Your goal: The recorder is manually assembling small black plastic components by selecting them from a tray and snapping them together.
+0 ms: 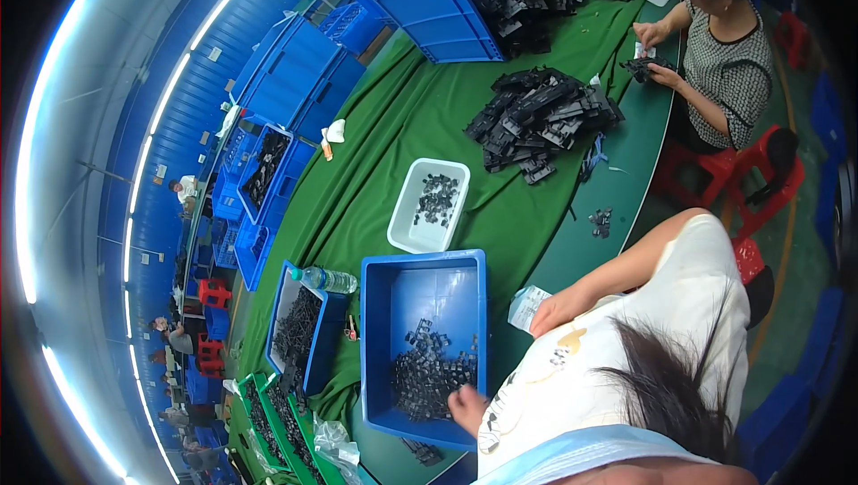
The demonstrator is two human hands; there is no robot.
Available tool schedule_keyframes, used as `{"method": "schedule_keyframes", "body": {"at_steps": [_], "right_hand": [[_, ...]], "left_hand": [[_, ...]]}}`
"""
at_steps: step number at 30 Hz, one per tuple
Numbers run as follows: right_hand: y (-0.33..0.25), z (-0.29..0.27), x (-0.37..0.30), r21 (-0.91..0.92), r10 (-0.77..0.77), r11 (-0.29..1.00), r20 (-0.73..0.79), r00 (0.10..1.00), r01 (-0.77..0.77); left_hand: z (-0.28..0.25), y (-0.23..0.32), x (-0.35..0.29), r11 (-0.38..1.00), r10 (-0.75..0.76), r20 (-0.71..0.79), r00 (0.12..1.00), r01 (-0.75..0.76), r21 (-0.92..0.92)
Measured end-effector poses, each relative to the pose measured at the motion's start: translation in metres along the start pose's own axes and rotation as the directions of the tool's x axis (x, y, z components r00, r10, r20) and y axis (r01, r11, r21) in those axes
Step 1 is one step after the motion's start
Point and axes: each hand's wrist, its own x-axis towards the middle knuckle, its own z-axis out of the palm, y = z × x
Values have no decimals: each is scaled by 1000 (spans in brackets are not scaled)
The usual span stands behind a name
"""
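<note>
My left hand [466, 408] reaches into a blue bin [375, 342], with its fingers curled in a heap of small black plastic parts [427, 379] at the bin's near end. My right hand [552, 310] rests at the edge of the green-covered table [384, 127] and grips a small pale packet [525, 306]. My white shirt and hair fill the lower right of the view.
A white tub [407, 226] with a few black parts stands beyond the blue bin. Further back lies a large pile of black parts [541, 118]. A person in a patterned top [733, 65] works there on a red stool. A water bottle [323, 279] and more bins stand to the left.
</note>
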Motion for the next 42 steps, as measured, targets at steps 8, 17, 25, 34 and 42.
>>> {"method": "schedule_keyframes", "body": {"at_steps": [8,17,25,34,42], "right_hand": [[35,9,60,-120,-67,990,57,996,74],[36,27,82,-470,-167,876,-89,982,106],[18,34,74,-477,-212,871,-149,966,118],[26,58,79,-559,-497,658,180,849,504],[-6,4,89,277,62,958,-444,894,71]], "left_hand": [[26,18,0,954,150,400,904,-26,-299],[30,0,15,933,359,298,884,-346,-98],[38,11,15,960,270,218,938,-243,-141],[14,-17,76,920,-40,-222,974,-51,-389],[29,57,82,820,130,27,991,-93,-564]]}}
